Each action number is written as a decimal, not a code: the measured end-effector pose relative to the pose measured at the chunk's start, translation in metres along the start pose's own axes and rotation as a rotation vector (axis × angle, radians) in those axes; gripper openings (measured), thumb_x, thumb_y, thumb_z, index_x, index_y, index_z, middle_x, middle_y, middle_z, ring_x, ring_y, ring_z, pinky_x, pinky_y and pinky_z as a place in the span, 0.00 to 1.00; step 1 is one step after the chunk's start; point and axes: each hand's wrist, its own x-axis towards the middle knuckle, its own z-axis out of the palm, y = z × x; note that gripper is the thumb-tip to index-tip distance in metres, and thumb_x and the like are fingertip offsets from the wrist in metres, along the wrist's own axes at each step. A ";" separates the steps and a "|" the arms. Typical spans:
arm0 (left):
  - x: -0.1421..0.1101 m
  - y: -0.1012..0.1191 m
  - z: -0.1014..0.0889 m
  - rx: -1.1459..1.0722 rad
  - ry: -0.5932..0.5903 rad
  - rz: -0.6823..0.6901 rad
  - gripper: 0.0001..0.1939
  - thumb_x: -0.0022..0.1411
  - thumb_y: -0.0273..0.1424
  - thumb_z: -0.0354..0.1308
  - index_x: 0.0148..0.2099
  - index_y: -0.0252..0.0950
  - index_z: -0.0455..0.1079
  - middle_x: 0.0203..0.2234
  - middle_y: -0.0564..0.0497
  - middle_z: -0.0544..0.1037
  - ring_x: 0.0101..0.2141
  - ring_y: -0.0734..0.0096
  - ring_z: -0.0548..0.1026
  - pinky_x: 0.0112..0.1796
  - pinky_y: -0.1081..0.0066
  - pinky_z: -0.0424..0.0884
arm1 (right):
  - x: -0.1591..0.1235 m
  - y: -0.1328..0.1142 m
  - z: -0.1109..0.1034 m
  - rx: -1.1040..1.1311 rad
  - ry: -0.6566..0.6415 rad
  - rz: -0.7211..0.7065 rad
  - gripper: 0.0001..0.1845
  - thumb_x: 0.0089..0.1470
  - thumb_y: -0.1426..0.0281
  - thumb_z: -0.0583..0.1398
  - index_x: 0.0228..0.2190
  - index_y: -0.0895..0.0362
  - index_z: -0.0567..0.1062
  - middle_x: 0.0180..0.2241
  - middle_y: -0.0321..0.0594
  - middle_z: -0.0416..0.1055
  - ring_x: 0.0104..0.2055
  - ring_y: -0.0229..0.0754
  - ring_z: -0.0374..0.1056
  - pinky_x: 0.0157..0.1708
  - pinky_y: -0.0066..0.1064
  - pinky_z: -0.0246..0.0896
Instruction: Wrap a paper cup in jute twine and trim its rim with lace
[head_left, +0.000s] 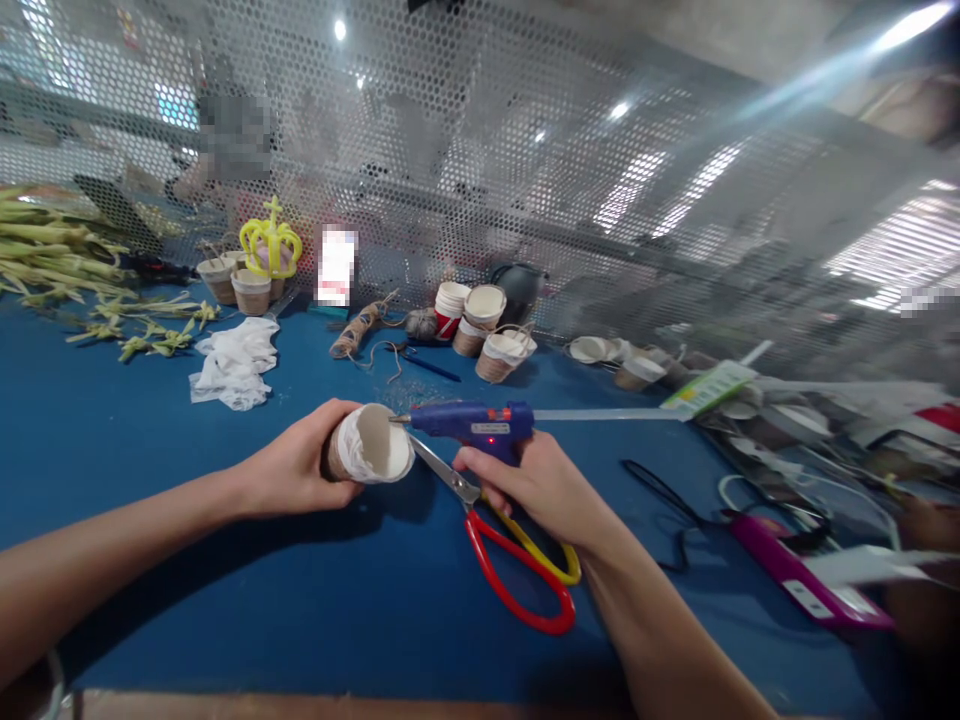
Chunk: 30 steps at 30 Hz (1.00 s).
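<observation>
My left hand point(311, 460) is wrapped round a paper cup point(364, 450), brown twine on its outside and white lining at the rim, tilted so its mouth faces right and toward me. In my right hand point(536, 480) is a blue hot glue gun point(465, 420) with a small red light lit. A clear glue stick point(600, 414) juts from its back. The gun's nozzle is at the cup's rim; whether it touches I cannot tell. Beneath the right hand lie scissors point(517, 570) with one red and one yellow handle, blades pointing up-left.
Behind are twine-wrapped cups point(504, 352), a twine bundle point(358, 330), a blue pen point(433, 366), a phone point(337, 268) and a yellow crown point(271, 245). White cloth point(236, 362) and dried stalks point(52, 245) lie left. A magenta power strip point(802, 575) lies right. Perforated metal point(450, 130) borders the table.
</observation>
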 end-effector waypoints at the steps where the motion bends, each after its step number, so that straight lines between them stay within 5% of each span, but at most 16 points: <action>1: 0.000 -0.001 0.000 -0.005 0.001 -0.005 0.27 0.47 0.29 0.58 0.50 0.33 0.58 0.42 0.45 0.70 0.42 0.62 0.71 0.43 0.64 0.68 | 0.000 0.000 0.000 -0.021 -0.002 0.009 0.14 0.49 0.61 0.59 0.21 0.59 0.72 0.11 0.31 0.62 0.14 0.32 0.57 0.19 0.26 0.57; 6: -0.001 -0.003 0.000 -0.024 -0.014 -0.037 0.28 0.47 0.30 0.58 0.51 0.33 0.57 0.43 0.45 0.70 0.42 0.62 0.71 0.43 0.64 0.68 | -0.001 0.002 -0.003 -0.028 -0.028 0.021 0.14 0.48 0.60 0.59 0.21 0.59 0.72 0.12 0.31 0.62 0.14 0.32 0.57 0.17 0.26 0.56; 14: 0.001 0.002 -0.008 -0.028 -0.070 -0.106 0.30 0.45 0.31 0.59 0.52 0.32 0.58 0.42 0.46 0.72 0.41 0.61 0.71 0.42 0.65 0.69 | -0.008 0.000 -0.003 -0.162 0.134 -0.051 0.12 0.48 0.61 0.59 0.25 0.58 0.74 0.11 0.31 0.63 0.15 0.37 0.61 0.20 0.29 0.60; 22: 0.002 0.002 -0.008 -0.043 -0.081 -0.103 0.29 0.46 0.31 0.59 0.52 0.32 0.58 0.41 0.46 0.72 0.41 0.61 0.71 0.42 0.65 0.69 | -0.007 0.000 0.000 -0.263 0.138 -0.135 0.11 0.50 0.66 0.58 0.36 0.56 0.75 0.18 0.34 0.71 0.22 0.41 0.67 0.22 0.30 0.62; 30: 0.001 0.003 -0.009 -0.038 -0.079 -0.105 0.30 0.45 0.31 0.60 0.52 0.31 0.58 0.42 0.45 0.72 0.41 0.60 0.71 0.43 0.64 0.68 | -0.007 -0.002 0.001 -0.267 0.135 -0.158 0.11 0.50 0.66 0.58 0.35 0.56 0.75 0.19 0.35 0.72 0.24 0.42 0.69 0.22 0.30 0.63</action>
